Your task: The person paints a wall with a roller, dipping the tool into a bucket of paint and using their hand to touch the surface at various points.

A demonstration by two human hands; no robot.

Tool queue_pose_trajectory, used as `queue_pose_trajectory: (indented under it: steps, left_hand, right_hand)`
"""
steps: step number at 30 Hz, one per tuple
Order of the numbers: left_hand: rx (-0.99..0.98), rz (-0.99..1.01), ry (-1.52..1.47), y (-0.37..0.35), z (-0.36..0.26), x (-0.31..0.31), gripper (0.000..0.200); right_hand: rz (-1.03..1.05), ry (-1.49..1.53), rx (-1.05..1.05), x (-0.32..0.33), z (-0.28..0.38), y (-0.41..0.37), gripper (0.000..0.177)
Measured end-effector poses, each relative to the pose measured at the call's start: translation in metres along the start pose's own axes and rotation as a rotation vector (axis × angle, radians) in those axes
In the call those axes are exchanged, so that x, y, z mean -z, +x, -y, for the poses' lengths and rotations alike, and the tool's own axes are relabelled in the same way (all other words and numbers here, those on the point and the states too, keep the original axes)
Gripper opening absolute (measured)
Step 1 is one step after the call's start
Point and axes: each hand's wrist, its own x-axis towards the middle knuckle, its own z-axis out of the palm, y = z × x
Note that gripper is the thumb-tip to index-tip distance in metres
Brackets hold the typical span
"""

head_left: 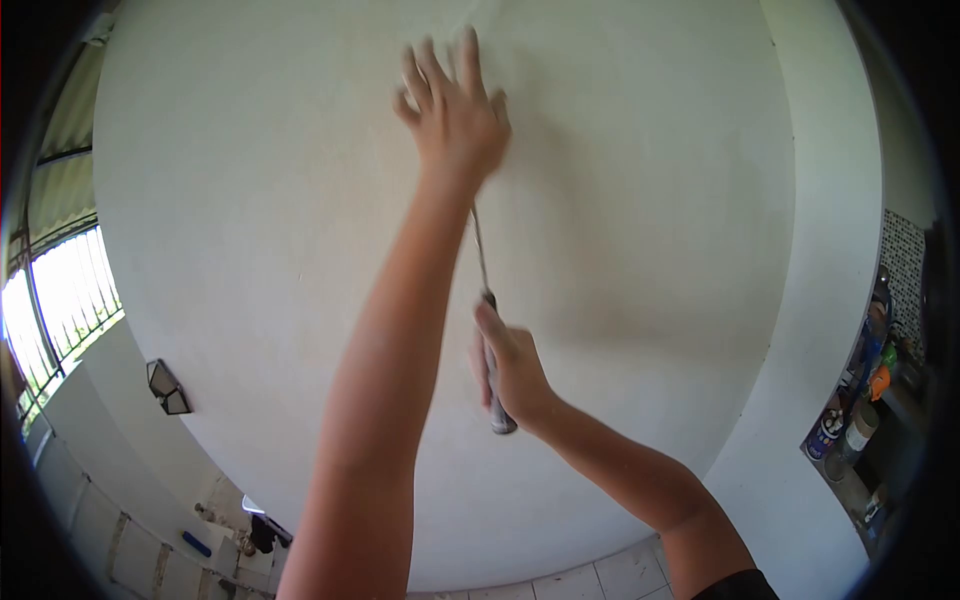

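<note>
My left hand (pixel 452 125) is raised high against the pale wall (pixel 620 250), its back towards me and its fingers spread. My right hand (pixel 515 375) lies lower and is wrapped round the dark grey handle (pixel 501 418) of a tool with a thin metal shaft (pixel 480 250). The shaft runs upward and slightly left until it passes behind my left wrist. Its far end is hidden there, so I cannot tell the tool's exact kind. A soft shadow falls on the wall to the right of my left hand.
On the right, past a white wall edge (pixel 835 250), a shelf holds a dark can (pixel 826 432), a jar (pixel 858 432) and other items. At left are a barred window (pixel 70 285), a small wall lamp (pixel 167 387) and a blue object (pixel 196 544). Floor tiles (pixel 570 583) show below.
</note>
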Motion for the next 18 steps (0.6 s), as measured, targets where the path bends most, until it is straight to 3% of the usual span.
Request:
queue_pose_trajectory:
  steps: [4,6,9,15,18]
  left_hand:
    - [0.079,0.23,-0.026,-0.128,-0.028,0.042,0.076]
    - [0.088,0.284,-0.036,-0.155,-0.034,0.06,0.076]
    - [0.079,0.269,-0.03,-0.132,-0.028,0.059,0.075]
    - [-0.007,0.052,-0.003,0.003,-0.009,0.011,0.078]
    - [0.003,0.007,0.012,-0.003,-0.017,0.005,0.077]
  right_hand:
    - [0.018,0.015,-0.115,0.01,-0.122,-0.077,0.07]
    - [0.021,0.063,-0.161,0.0,-0.13,-0.105,0.07]
    - [0.008,0.077,-0.158,-0.006,-0.115,-0.087,0.07]
    - [0.043,0.022,-0.035,-0.001,-0.003,-0.001,0.07]
    - [0.048,-0.005,-0.015,0.01,0.001,-0.001,0.071]
